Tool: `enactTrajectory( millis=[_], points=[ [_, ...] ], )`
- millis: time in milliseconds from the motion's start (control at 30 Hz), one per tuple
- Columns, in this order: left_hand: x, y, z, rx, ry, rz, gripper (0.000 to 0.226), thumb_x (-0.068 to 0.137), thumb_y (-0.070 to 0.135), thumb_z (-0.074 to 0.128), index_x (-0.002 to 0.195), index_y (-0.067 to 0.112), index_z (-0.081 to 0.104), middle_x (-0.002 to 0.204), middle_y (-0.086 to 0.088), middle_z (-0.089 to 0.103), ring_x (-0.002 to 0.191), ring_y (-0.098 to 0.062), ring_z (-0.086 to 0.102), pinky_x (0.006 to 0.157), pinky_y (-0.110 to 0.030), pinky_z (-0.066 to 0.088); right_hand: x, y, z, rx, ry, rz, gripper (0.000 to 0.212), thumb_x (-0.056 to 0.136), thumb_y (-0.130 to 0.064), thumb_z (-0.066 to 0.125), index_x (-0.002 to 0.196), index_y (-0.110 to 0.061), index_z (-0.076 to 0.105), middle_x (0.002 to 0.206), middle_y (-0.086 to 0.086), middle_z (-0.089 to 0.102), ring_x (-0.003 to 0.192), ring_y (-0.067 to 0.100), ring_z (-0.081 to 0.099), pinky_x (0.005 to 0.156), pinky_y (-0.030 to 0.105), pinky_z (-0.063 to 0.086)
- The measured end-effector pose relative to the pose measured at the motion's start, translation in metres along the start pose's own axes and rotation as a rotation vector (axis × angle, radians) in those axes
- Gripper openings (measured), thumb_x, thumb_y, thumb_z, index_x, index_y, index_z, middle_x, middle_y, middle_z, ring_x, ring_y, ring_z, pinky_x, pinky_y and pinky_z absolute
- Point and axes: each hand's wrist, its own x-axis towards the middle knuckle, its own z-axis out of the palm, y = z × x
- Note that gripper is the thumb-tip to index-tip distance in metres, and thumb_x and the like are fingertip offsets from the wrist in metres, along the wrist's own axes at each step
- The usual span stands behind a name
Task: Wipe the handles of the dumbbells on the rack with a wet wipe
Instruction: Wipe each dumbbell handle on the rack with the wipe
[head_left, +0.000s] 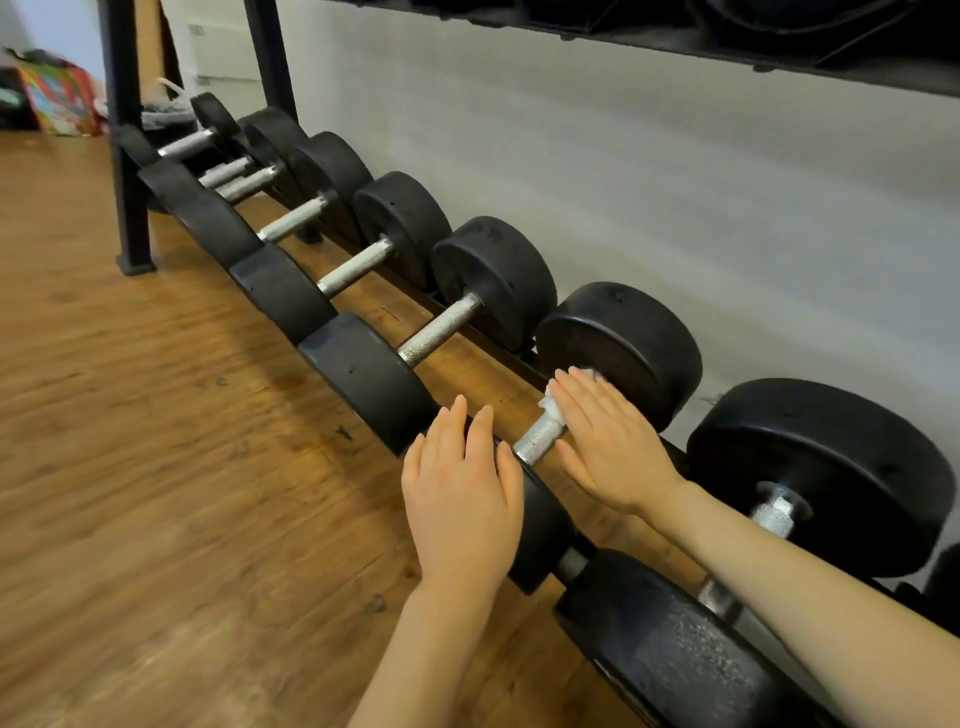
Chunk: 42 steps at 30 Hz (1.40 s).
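I count eight dumbbells (439, 330) on the rack (130, 156): six beyond my right hand (608, 436), one under it, one nearer; one wet wipe (553, 408).

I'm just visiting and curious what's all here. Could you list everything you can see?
Dumbbells: about eight visible, black heads, silver handles, in a row on the low rack.
Wet wipe: one, white, on the handle under the right hand.
Rack: one, black frame; its upper shelf crosses the top right.
Floor: brown wood.
Wall: pale grey, behind the rack.
Bag: one, multicoloured, on the floor far left.
Left hand: flat on a front dumbbell head.
Right hand: straight fingers pressing the wipe on the handle.
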Motion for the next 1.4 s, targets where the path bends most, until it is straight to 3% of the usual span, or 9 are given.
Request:
enactTrajectory(
  millis=[100, 300, 567, 733, 900, 1167, 1267, 1400],
  points=[
    [0.000, -0.001, 0.002, -0.005, -0.008, -0.013, 0.033, 0.095, 0.025, 0.056, 0.125, 0.013, 0.066, 0.133, -0.010, 0.062, 0.126, -0.027, 0.057, 0.106, -0.049, 0.041, 0.001, -0.002, 0.000, -0.005, -0.019, 0.007, 0.061, 0.094, -0.036, 0.036, 0.143, -0.001, 0.042, 0.145, 0.016, 0.046, 0.139, 0.028, 0.037, 0.117, 0.042, 0.028],
    [0.002, 0.002, 0.000, 0.016, 0.033, -0.008, 0.051, 0.094, 0.036, 0.030, 0.120, 0.015, 0.069, 0.130, -0.008, 0.064, 0.123, -0.025, 0.059, 0.105, -0.046, 0.041, 0.004, 0.008, -0.006, -0.081, -0.048, -0.074, 0.065, 0.095, -0.049, 0.036, 0.141, -0.003, 0.045, 0.142, 0.015, 0.050, 0.136, 0.028, 0.042, 0.116, 0.039, 0.025],
    [0.001, 0.001, 0.001, -0.023, 0.077, -0.010, 0.049, 0.093, 0.036, 0.032, 0.118, 0.014, 0.069, 0.128, -0.007, 0.065, 0.120, -0.025, 0.060, 0.103, -0.045, 0.041, 0.012, 0.002, -0.014, -0.136, -0.113, -0.160, 0.073, 0.093, -0.065, 0.033, 0.132, -0.007, 0.052, 0.131, 0.010, 0.056, 0.127, 0.025, 0.048, 0.116, 0.038, 0.024],
    [0.001, 0.000, 0.002, -0.033, 0.087, -0.008, 0.048, 0.093, 0.036, 0.034, 0.117, 0.015, 0.070, 0.128, -0.007, 0.065, 0.118, -0.025, 0.061, 0.101, -0.045, 0.043, 0.012, 0.003, -0.013, -0.148, -0.137, -0.066, 0.083, 0.091, -0.071, 0.031, 0.135, -0.004, 0.050, 0.134, 0.011, 0.055, 0.129, 0.025, 0.047, 0.118, 0.035, 0.016],
    [0.001, 0.000, 0.004, -0.036, 0.083, -0.016, 0.048, 0.093, 0.036, 0.034, 0.118, 0.015, 0.070, 0.128, -0.007, 0.065, 0.119, -0.025, 0.060, 0.101, -0.046, 0.043, 0.014, 0.006, -0.014, -0.185, -0.104, -0.064, 0.081, 0.091, -0.071, 0.032, 0.129, -0.004, 0.056, 0.129, 0.012, 0.059, 0.124, 0.026, 0.052, 0.115, 0.037, 0.022],
    [0.002, 0.000, 0.004, -0.050, 0.073, -0.024, 0.048, 0.093, 0.037, 0.034, 0.118, 0.016, 0.070, 0.128, -0.006, 0.065, 0.119, -0.025, 0.060, 0.102, -0.045, 0.042, 0.008, -0.013, -0.008, -0.049, -0.030, 0.142, 0.081, 0.096, -0.067, 0.016, 0.138, -0.007, 0.050, 0.143, 0.011, 0.050, 0.136, 0.024, 0.043, 0.116, 0.035, 0.021],
    [0.002, 0.000, 0.004, -0.065, 0.074, -0.033, 0.049, 0.092, 0.037, 0.034, 0.117, 0.016, 0.070, 0.128, -0.006, 0.065, 0.120, -0.025, 0.060, 0.102, -0.047, 0.042, 0.007, -0.023, 0.000, 0.009, -0.001, 0.245, 0.079, 0.095, -0.064, 0.021, 0.142, -0.005, 0.045, 0.146, 0.012, 0.047, 0.138, 0.025, 0.039, 0.116, 0.038, 0.025],
    [0.001, 0.000, 0.004, -0.060, 0.065, -0.029, 0.049, 0.092, 0.037, 0.033, 0.117, 0.016, 0.069, 0.128, -0.006, 0.065, 0.120, -0.025, 0.060, 0.102, -0.047, 0.042, 0.003, -0.029, 0.002, 0.005, 0.011, 0.169, 0.071, 0.097, -0.059, 0.025, 0.137, -0.007, 0.050, 0.140, 0.010, 0.053, 0.135, 0.024, 0.043, 0.114, 0.042, 0.031]
  ],
)
